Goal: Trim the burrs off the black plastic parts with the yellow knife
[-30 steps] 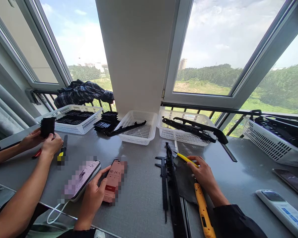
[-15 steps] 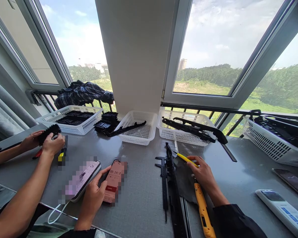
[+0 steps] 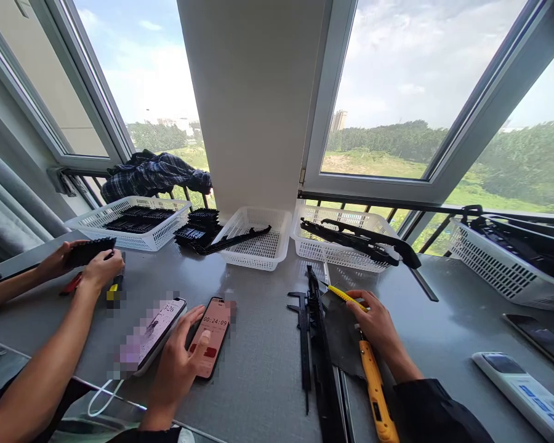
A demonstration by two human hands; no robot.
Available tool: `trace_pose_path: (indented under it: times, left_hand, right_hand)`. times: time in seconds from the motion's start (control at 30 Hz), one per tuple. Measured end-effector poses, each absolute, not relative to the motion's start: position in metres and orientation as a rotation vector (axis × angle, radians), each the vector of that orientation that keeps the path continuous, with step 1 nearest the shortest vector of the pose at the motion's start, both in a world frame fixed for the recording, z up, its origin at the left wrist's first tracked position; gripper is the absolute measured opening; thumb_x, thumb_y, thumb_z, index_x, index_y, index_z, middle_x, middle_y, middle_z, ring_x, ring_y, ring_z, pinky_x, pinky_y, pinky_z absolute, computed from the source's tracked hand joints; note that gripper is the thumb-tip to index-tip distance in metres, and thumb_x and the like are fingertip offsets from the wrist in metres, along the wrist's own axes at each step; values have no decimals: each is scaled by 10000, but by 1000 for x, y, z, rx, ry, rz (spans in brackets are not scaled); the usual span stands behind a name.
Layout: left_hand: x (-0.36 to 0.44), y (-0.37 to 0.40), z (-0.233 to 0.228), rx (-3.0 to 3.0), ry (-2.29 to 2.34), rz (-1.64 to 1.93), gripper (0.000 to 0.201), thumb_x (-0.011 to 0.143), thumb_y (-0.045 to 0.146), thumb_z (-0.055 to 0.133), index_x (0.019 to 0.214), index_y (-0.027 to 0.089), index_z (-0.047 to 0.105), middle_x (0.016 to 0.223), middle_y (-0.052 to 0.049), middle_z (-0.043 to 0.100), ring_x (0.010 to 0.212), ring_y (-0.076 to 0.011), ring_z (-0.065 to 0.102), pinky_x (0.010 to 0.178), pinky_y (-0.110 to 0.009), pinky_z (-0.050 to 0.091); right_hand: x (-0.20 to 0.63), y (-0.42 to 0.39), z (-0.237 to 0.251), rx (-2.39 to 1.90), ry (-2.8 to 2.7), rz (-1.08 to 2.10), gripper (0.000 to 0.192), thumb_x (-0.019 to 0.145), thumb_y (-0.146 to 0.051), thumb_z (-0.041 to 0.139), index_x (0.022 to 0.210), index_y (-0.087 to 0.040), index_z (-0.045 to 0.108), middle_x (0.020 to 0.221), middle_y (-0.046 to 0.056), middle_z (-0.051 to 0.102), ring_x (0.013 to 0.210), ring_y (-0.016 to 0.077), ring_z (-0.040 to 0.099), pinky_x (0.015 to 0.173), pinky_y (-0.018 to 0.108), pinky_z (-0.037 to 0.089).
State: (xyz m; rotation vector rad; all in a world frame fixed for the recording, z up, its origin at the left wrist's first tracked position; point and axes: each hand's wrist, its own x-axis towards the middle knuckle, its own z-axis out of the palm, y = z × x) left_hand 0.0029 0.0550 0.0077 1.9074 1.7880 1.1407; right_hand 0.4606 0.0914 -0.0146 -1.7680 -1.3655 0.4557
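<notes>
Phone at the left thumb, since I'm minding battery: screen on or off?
On: the phone shows a lit screen reading 00:24:09.

One head-worn view — close above the table (image 3: 258, 369) — faces forward and down, toward the windows (image 3: 388, 80).

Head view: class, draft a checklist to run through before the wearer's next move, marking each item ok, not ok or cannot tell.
1. Timer phone readable: ok, 00:24:09.
2. Left hand clear of that phone: not ok, thumb over it.
3. Right hand holding the yellow tool: ok.
4. Tool tip off the long black part: cannot tell.
5. Dark caliper clear of both hands: ok.
6. Co-worker's hands apart from the wearer's: ok.
</notes>
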Motion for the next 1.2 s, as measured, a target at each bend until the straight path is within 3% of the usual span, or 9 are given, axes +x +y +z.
trace_pose_path:
  times: [0.37,0.6,0.8,0.93,1.03,1.1,1.2]
  left_hand:
    - [28,46,1,2168,2007,956,737,952,482,571,1599,246,310,1619,-162,473,1480,-383,485,1140,-570,501]
    - [53,67,9,2180,2214,739,711,924,316,556,1587,160,349,1657,-217,404,1385,-432,555,994,-554,560]
    - [67,73,14,2206,2191,738,732,915,246,551,1618,233,350,1739,-151,293,1282,-401,624,1006,-523,532]
    - [76,85,15,2193,2133,709,707,934,197,508,1623,228,352,1747,-156,273,1336,-410,598,1036,-544,513]
    - [95,98,21,2160,2081,795,714,922,218,544,1610,159,360,1710,-212,329,1463,-438,477,1142,-601,439]
    - [120,110,27,2204,1885,911,713,933,266,560,1601,115,361,1645,-230,431,1527,-408,397,1213,-592,377]
    - [171,130,30,2192,1438,968,667,949,288,555,1586,170,396,1531,-173,577,1454,-317,505,1207,-510,417]
  right_hand:
    - [458,92,-15,-1745,-1364,428,387,822,-487,555,984,-206,768,1029,72,726,881,221,659,859,376,522]
    - [459,92,-17,-1736,-1360,430,377,830,-481,555,979,-209,768,1033,72,730,858,217,658,847,376,529]
    - [458,92,-15,-1748,-1354,451,386,818,-486,548,990,-213,760,1065,75,722,904,231,644,896,394,501]
    - [457,93,-14,-1740,-1338,446,386,810,-491,549,969,-208,759,1061,75,730,890,224,646,882,386,503]
    - [455,94,-15,-1729,-1314,467,385,799,-488,558,962,-206,762,1035,75,751,878,228,659,849,377,513]
    - [454,96,-16,-1727,-1305,491,382,788,-489,568,956,-205,761,982,72,764,875,238,670,836,377,511]
    - [452,96,-15,-1725,-1310,522,384,788,-498,577,964,-206,755,960,65,774,874,246,683,820,374,502]
